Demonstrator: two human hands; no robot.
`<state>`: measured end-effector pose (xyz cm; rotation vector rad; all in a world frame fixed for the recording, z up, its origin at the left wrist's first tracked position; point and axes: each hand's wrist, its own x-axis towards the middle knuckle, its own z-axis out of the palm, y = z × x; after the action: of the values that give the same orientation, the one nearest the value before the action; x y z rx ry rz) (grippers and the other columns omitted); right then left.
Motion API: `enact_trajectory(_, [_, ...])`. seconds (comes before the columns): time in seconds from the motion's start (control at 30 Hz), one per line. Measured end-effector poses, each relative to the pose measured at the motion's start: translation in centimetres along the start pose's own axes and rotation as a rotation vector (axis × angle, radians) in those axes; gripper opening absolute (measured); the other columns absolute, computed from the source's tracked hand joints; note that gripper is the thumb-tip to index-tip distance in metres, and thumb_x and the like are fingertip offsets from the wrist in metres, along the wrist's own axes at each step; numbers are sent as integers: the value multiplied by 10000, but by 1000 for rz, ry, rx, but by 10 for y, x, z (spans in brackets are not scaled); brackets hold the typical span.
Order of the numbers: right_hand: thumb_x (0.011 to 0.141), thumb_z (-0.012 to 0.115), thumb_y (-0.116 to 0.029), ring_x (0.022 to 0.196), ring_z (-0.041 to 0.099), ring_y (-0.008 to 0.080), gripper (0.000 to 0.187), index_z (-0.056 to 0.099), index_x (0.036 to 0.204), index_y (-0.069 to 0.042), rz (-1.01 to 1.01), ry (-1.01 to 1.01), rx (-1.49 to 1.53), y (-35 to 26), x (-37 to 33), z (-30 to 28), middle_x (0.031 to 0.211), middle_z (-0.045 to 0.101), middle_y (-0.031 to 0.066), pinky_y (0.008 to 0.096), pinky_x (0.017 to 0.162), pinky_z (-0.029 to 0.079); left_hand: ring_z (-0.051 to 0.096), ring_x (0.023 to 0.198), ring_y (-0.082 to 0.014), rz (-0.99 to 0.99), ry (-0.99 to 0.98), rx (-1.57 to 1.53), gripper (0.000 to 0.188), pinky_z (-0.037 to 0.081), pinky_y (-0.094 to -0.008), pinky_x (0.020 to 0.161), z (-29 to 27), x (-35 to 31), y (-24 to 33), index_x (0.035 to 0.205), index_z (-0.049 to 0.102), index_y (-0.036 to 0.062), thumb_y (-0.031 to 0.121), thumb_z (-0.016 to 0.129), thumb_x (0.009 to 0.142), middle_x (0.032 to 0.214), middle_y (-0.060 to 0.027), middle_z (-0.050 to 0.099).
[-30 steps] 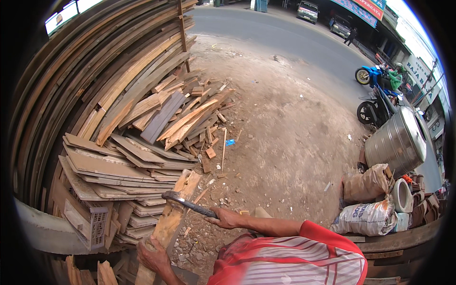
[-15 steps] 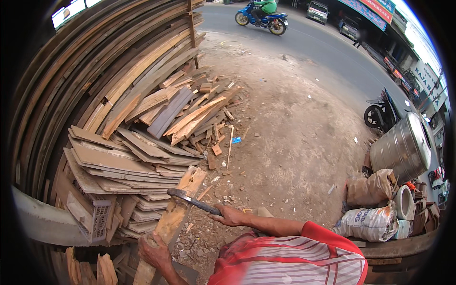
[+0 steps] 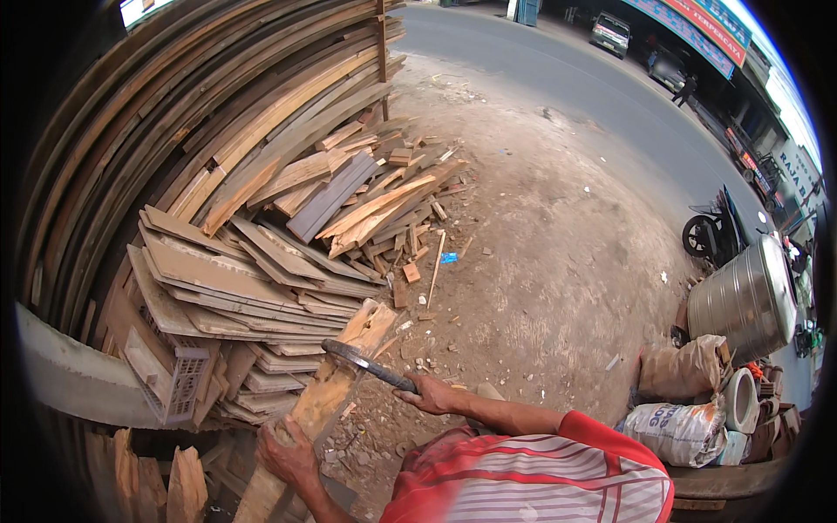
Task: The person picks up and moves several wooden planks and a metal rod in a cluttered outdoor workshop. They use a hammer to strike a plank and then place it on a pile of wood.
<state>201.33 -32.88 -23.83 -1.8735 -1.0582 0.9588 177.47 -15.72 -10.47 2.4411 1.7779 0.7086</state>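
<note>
My left hand (image 3: 288, 453) is closed round the near part of a worn wooden plank (image 3: 321, 403), which slants away from me toward the upper right. In my right hand (image 3: 427, 394) is a dark metal bar (image 3: 377, 368) with a bent end. That bent end lies over the plank, well beyond my left hand. The plank's far end looks rough and splintered. Whether the bar's tip digs into the wood or only rests on it, I cannot tell. The plank's near end runs out of the picture.
Left of the plank lie stacked flat boards (image 3: 218, 292) and a plastic crate (image 3: 185, 383). Split wood scraps (image 3: 375, 205) are heaped beyond. Long timbers (image 3: 200, 96) lean at far left. Filled sacks (image 3: 676, 431) and a metal drum (image 3: 741, 301) stand right. A road (image 3: 523, 61) runs behind.
The view has shifted, so the surroundings sit slightly to the right and lower. The motorbike on the road has left the picture. Both hands keep their grips, the bar's bent end still over the plank.
</note>
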Motion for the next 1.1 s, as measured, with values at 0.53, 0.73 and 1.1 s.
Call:
enact_trajectory(0.53, [1003, 596, -492, 850, 671, 457, 516, 593, 1150, 3, 1, -36, 13, -7, -2, -7, 870, 668, 285, 529, 766, 501, 616, 1060, -436, -9, 34, -28, 386, 433, -523, 959, 4, -1, -1, 1092, 665, -10, 349, 657, 952, 1087, -228, 677])
enact_trajectory(0.73, [1005, 589, -499, 858, 674, 455, 529, 584, 1179, 0, 30, -57, 11, -16, -4, -12, 880, 670, 289, 529, 773, 502, 608, 1094, -456, -24, -3, -25, 484, 432, -520, 988, -1, -1, 0, 1149, 652, -71, 372, 662, 952, 1139, -276, 668])
enact_trajectory(1.1, [1009, 581, -514, 873, 676, 425, 552, 604, 1235, -10, 14, -51, 1, -2, 1, -4, 930, 688, 265, 510, 791, 512, 611, 1132, -456, -54, -33, -18, 559, 418, -518, 1037, 0, 1, 0, 1193, 645, -106, 402, 653, 961, 1195, -303, 663])
